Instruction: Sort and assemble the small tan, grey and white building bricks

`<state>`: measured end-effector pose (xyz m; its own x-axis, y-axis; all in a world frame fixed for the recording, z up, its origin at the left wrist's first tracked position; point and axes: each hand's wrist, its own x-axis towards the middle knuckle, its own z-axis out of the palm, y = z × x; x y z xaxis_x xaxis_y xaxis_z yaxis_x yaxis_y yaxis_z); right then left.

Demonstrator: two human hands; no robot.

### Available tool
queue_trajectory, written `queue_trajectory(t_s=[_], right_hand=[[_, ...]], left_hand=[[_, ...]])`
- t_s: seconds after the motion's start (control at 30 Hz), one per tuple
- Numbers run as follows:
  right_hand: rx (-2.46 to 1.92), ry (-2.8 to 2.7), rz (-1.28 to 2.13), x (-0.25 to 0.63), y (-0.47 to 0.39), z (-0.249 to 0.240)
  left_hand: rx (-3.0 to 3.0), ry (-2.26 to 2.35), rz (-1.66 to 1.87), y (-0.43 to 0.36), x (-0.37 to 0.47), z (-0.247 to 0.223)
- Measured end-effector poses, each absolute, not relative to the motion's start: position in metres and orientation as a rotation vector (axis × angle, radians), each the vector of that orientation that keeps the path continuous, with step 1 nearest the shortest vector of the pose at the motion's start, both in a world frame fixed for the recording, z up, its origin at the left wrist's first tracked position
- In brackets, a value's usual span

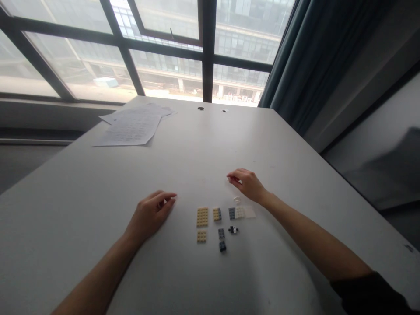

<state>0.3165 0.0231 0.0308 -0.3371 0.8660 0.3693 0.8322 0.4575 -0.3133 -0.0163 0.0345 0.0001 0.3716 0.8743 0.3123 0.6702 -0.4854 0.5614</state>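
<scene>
My right hand (244, 181) is above the table beyond the bricks. Its thumb and fingers are pinched on a small white piece (227, 179), mostly hidden by the fingertips. My left hand (151, 214) rests on the table left of the bricks, fingers loosely bent, thumb near the index finger, with nothing visible in it. Between the hands lie a larger tan brick (202, 216), a smaller tan brick (201, 236), a tan-and-grey brick (217, 214), a grey brick (232, 213) beside white pieces (240, 212), and a small white curved piece (236, 199).
Nearer me lie a dark grey brick (221, 233), a darker block (222, 246) and a black-and-white piece (233, 229). A pale flat piece (250, 212) is by my right forearm. Papers (131, 127) lie at the table's far left, below the window; a curtain (305, 65) hangs right.
</scene>
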Motion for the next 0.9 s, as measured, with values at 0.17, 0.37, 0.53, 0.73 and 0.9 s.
queue_trajectory(t_s=[0.17, 0.37, 0.53, 0.73, 0.9], right_hand=[[-1.244, -2.045, 0.159, 0.335, -0.06, 0.025], [-1.202, -2.2, 0.047, 0.328, -0.097, 0.0], [-1.315, -2.167, 0.045, 0.326, -0.097, -0.004], [-1.399, -1.959, 0.025, 0.331, -0.104, 0.007], [-1.513, -1.428, -0.079, 0.365, -0.099, 0.008]], left_hand=[[2.374, 1.343, 0.79, 0.033, -0.012, 0.003], [2.491, 1.313, 0.764, 0.032, -0.01, 0.004], [2.509, 1.31, 0.768, 0.031, -0.01, 0.005], [2.486, 1.317, 0.797, 0.031, -0.01, 0.004], [2.397, 1.35, 0.849, 0.031, -0.01, 0.004]])
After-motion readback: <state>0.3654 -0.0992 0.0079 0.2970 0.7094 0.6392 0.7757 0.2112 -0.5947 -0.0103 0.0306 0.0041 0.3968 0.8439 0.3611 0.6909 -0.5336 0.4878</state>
